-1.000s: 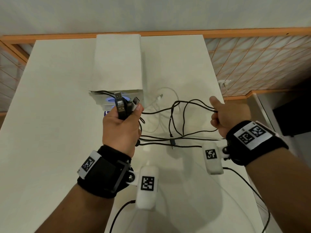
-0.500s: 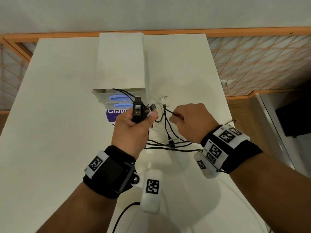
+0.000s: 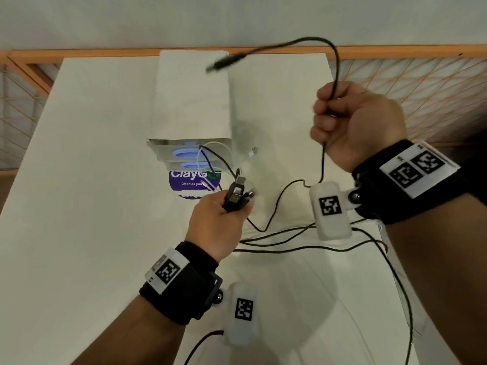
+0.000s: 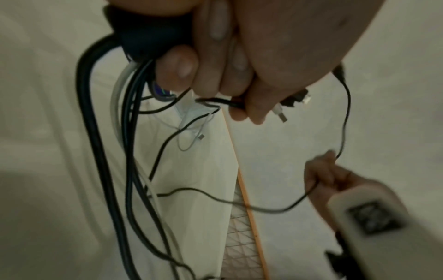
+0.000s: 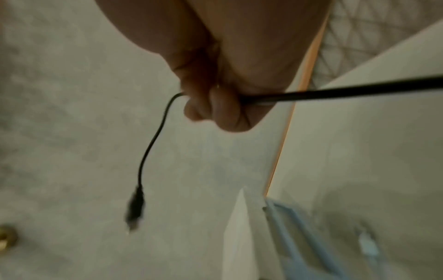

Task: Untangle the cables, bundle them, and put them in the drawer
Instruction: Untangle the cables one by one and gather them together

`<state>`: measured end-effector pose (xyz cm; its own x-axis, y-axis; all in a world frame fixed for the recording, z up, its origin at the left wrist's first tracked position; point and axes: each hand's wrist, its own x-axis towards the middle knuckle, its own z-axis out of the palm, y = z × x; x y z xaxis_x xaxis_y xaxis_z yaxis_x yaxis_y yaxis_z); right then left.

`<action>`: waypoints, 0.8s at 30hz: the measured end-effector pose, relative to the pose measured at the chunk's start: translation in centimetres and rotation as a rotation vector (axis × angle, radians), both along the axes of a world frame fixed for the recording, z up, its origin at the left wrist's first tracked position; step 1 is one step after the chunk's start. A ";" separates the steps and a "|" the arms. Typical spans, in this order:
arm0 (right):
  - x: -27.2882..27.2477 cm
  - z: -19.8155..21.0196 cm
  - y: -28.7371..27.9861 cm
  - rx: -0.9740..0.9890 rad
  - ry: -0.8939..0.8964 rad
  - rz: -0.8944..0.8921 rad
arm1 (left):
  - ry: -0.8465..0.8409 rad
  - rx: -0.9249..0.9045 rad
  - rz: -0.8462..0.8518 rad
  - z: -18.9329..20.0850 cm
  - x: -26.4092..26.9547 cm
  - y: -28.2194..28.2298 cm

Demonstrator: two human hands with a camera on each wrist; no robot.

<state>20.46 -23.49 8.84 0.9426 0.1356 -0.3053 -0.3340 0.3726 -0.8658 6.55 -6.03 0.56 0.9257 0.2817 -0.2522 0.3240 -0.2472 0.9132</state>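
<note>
My left hand (image 3: 224, 219) grips a cluster of cable plugs (image 3: 238, 194), black and silver ends sticking up past the thumb; in the left wrist view the same fist (image 4: 230, 62) holds several black and white cords hanging down. My right hand (image 3: 353, 122) is raised at the right and grips one thin black cable (image 3: 336, 64), whose free plug end (image 3: 224, 65) swings, blurred, above the drawer unit. The right wrist view has that plug (image 5: 135, 206) dangling below the fist (image 5: 215, 106). More black cable loops (image 3: 284, 235) lie on the table between my wrists.
A white drawer unit (image 3: 191, 101) stands mid-table, its front drawers with blue handles (image 3: 185, 154) facing me; a thin white cable (image 3: 251, 151) lies beside it. A purple round sticker (image 3: 193, 180) sits on the white table (image 3: 79, 206). An orange-framed railing (image 3: 421, 83) borders the far and right sides.
My right hand has risen and swung right from beside the left hand, pulling one black cable up so its plug end whips free overhead. The left hand keeps its hold on the plugs.
</note>
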 end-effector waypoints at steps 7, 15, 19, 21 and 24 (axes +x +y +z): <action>-0.1 -2.8 -1.9 -0.417 -0.028 -0.205 | -0.180 -0.321 0.217 1.7 0.9 0.2; 0.0 -5.1 -7.8 -0.709 -0.088 -0.519 | -0.253 -0.397 0.260 2.5 1.1 -0.6; -0.2 -6.7 -11.0 -0.762 0.126 -0.670 | -0.232 -0.425 0.325 2.9 1.1 -1.0; -0.5 -7.7 -11.9 -0.775 0.251 -0.731 | -0.237 -0.439 0.355 3.0 1.1 -1.0; -0.8 -8.2 -13.2 -0.718 0.393 -0.886 | -0.256 -0.441 0.350 3.3 1.0 -0.9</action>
